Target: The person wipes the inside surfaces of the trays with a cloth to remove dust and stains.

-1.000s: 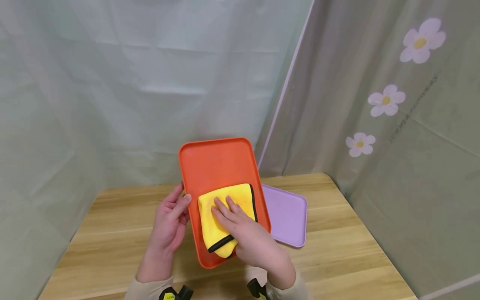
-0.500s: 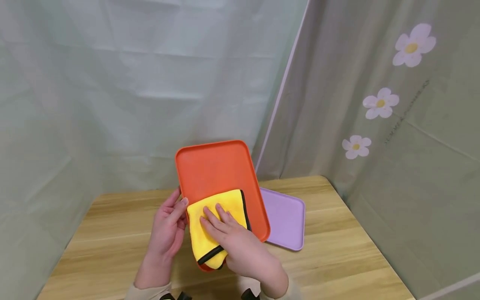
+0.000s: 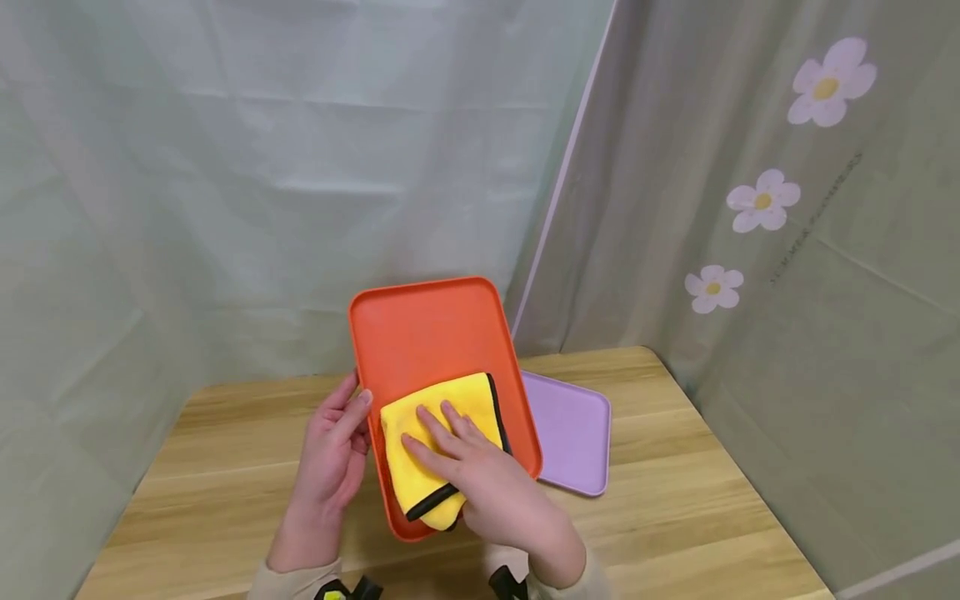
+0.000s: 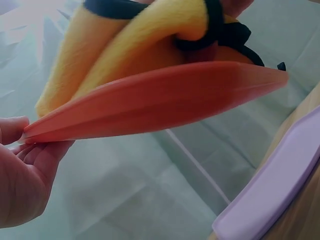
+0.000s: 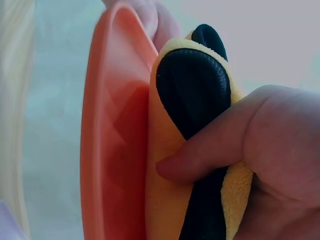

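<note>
An orange tray (image 3: 431, 333) is held tilted up off the table by my left hand (image 3: 333, 450), which pinches its left edge, thumb on the front and fingers behind. My right hand (image 3: 487, 479) lies over a folded yellow cloth (image 3: 468, 396) with black edging, its fingers spread on the top face. In the right wrist view the thumb hooks round the folded edge of the cloth (image 5: 167, 200), on the side toward the tray (image 5: 115, 165). The cloth covers the lower part of the tray's inner face. From the left wrist, the tray's underside (image 4: 165, 110) shows below the cloth.
A purple tray (image 3: 573, 433) lies flat on the wooden table (image 3: 675, 483), partly hidden behind the orange one. Pale green curtains (image 3: 315, 167) hang behind the table and along its sides, with white flowers printed on the right one.
The cloth and my right hand have slid down and left across the orange tray, then slightly back up and right. My left hand keeps its grip on the tray's edge.
</note>
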### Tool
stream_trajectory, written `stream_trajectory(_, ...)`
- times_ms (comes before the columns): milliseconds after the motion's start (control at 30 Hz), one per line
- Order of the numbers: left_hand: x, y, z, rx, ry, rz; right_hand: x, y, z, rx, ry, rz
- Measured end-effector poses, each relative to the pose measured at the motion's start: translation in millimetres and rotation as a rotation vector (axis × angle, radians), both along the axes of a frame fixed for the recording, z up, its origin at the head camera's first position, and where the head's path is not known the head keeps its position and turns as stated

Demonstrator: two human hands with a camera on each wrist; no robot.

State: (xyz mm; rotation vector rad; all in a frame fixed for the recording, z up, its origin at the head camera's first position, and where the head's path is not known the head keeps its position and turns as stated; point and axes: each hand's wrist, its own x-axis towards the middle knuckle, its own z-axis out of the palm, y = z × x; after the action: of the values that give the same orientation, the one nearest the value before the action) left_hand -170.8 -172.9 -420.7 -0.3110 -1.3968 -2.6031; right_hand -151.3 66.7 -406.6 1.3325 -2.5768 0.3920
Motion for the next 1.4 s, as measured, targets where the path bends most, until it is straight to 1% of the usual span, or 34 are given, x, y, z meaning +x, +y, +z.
stream_trajectory(167,1.1,-4,-0.6,0.063,-0.003,0.007,-3.1,8,-0.6,-0.042,-0.073,-0.002)
stream_trajectory(267,1.6,-6,-0.3,0.079,0.007,0.005,-5.3,14,0.1,-0.070,-0.115,-0.008)
stream_trajectory(400,-0.2,-8,2.3,0.090,0.032,-0.009,-10.1,22,3.3,-0.091,-0.135,-0.037)
stream_trajectory(533,-3.3,-8,4.7,0.120,0.051,-0.023,-13.5,30,7.6,-0.094,-0.149,-0.077)
stream_trajectory(667,-4.6,-6,6.6,0.141,0.040,-0.007,-14.3,33,9.4,-0.098,-0.181,-0.098)
stream_trajectory(800,-3.4,-3,7.2,0.126,0.023,0.019,-13.6,34,8.5,-0.106,-0.224,-0.093)
stream_trajectory(1067,-1.1,-2,4.5,0.130,0.035,0.023,-13.4,30,8.3,-0.078,-0.211,-0.067)
stream_trajectory(1267,0.5,-1,2.4,0.119,0.008,0.040,-8.5,21,6.5,-0.030,-0.190,-0.042)
stream_trajectory(1400,1.0,-2,2.8,0.109,0.003,0.046,-6.7,16,5.8,-0.035,-0.198,-0.033)
